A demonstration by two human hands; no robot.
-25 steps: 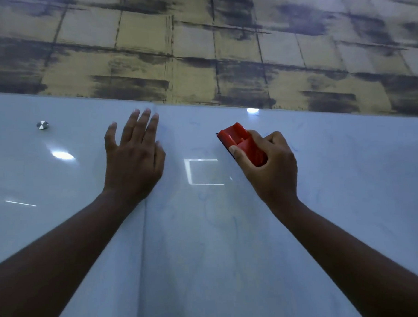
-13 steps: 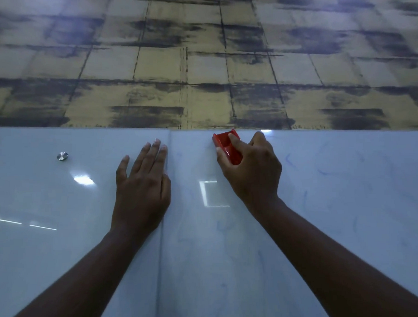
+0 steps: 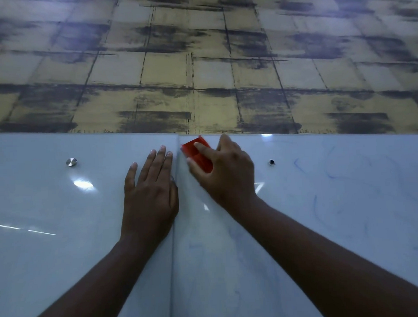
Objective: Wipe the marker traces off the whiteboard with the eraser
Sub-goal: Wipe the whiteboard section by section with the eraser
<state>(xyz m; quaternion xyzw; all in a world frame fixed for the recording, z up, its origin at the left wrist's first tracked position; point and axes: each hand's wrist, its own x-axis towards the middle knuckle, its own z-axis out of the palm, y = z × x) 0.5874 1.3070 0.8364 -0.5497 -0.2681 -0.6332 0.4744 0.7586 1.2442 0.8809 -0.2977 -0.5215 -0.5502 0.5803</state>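
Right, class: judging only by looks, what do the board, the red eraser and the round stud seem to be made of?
Board: probably glass or glossy coated panel; it mirrors the lamps sharply.
Red eraser, gripped by the right hand: looks like moulded plastic, smooth and evenly coloured; its wiping face is hidden.
Round stud: apparently brushed or polished metal, silvery with a bright sheen.

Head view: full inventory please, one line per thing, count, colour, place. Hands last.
whiteboard: 2 panels, white glossy, lower part of the view, joined at a vertical seam in the middle
marker traces: several, faint blue, mostly on the right panel
eraser: 1, red, top edge of the right panel beside the seam
metal stud: 1, silver, upper left panel
dark fitting: 1, upper right panel, too small to identify
wall: yellow and dark grid pattern, above the board
left hand: flat on the left panel, fingers straight
right hand: grips the eraser
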